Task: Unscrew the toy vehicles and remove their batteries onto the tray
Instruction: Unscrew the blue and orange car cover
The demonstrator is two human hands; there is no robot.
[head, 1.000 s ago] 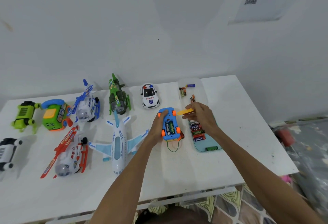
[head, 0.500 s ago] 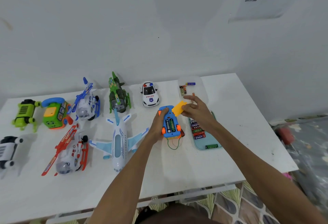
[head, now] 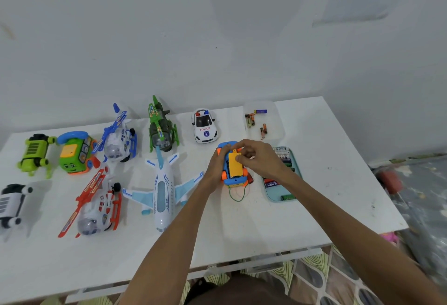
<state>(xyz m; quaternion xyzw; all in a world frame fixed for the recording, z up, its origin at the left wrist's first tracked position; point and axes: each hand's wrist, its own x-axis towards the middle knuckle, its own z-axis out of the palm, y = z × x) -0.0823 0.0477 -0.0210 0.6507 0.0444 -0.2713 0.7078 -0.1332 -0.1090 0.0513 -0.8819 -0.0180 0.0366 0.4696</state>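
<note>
Several loose batteries (head: 250, 119) lie on the clear plastic tray (head: 278, 121); left hand (head: 216, 167) grips the upturned blue-and-orange toy car (head: 235, 181), right hand (head: 258, 159) pinches its yellow plastic cover (head: 233, 167); 8 other toys (head: 162, 191) probably remain.

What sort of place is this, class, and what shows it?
Probably a plain room at home used as a workspace: a white table against a bare wall, toys laid out in rows, patterned floor tiles.

Yellow cover (head: 234, 167) now atop blue car (head: 223, 146)
</note>
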